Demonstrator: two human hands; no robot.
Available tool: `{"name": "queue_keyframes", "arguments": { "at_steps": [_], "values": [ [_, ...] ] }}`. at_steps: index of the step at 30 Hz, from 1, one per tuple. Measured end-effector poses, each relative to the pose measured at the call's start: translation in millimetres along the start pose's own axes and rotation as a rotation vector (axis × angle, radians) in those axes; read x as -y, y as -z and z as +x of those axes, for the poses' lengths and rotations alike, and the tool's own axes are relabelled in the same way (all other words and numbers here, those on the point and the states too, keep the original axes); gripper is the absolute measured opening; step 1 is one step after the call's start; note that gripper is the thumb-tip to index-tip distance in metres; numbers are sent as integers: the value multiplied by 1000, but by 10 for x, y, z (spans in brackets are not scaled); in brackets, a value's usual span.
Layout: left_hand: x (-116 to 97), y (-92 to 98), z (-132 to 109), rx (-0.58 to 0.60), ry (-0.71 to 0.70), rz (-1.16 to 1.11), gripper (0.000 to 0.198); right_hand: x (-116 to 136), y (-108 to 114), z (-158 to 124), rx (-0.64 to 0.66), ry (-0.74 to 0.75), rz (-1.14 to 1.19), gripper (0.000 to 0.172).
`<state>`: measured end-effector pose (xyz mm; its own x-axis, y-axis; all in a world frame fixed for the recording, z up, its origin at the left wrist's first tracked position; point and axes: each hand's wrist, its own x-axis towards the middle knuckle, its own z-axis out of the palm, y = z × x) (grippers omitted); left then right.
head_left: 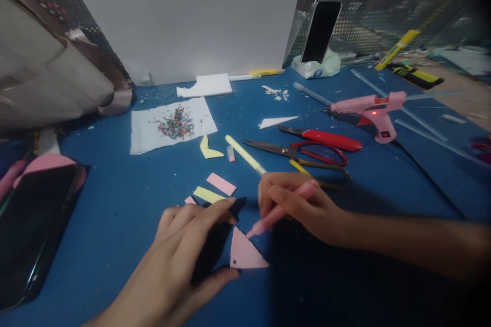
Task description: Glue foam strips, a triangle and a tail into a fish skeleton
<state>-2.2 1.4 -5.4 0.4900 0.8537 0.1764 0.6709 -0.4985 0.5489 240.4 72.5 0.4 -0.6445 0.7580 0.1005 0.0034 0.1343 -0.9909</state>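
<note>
My right hand [297, 204] is closed round a pink pen [276, 214], whose tip touches the upper edge of a pink paper triangle [245, 254] lying on the blue table [115, 204]. My left hand [184, 250] rests open beside the triangle, with the thumb pressing near its lower left corner and the fingers spread flat above it. Small pink [221, 184] and yellow [208, 194] paper strips lie just beyond my left fingers. A yellow pen [245, 155] lies behind my right hand.
Scissors [303, 156] and a red-handled cutter [330, 139] lie behind my right hand, with a pink glue gun [370, 112] farther right. A white sheet with glitter [174, 123] sits at centre left. One phone [321, 30] leans at the back; another [30, 225] lies at left.
</note>
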Motion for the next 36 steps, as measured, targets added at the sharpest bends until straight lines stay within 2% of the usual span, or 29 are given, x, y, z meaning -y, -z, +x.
{"name": "queue_keyframes", "arguments": {
  "at_steps": [8,13,17,19,21,24,28,36],
  "values": [
    [-14,8,-17,2,-10,-14,70,-8,17,-26,-26,73,7,43],
    [-86,110,-7,-17,11,6,71,-6,21,-55,-81,199,-140,47],
    [-127,312,-5,-158,83,-108,70,-28,16,-74,-125,256,-146,45],
    [-93,423,-46,-234,119,-134,71,-39,9,-87,-139,268,-130,45],
    [-3,513,-132,-249,170,-131,70,-42,-2,-103,-138,282,-133,44],
    [204,594,-321,-246,269,-71,72,-30,-20,-119,-117,288,-153,42],
    [431,651,-522,-156,341,-6,75,-23,-36,-129,-105,292,-155,40],
    [468,610,-497,-53,335,106,70,-28,-54,-169,-88,315,-184,34]
  ]
}}
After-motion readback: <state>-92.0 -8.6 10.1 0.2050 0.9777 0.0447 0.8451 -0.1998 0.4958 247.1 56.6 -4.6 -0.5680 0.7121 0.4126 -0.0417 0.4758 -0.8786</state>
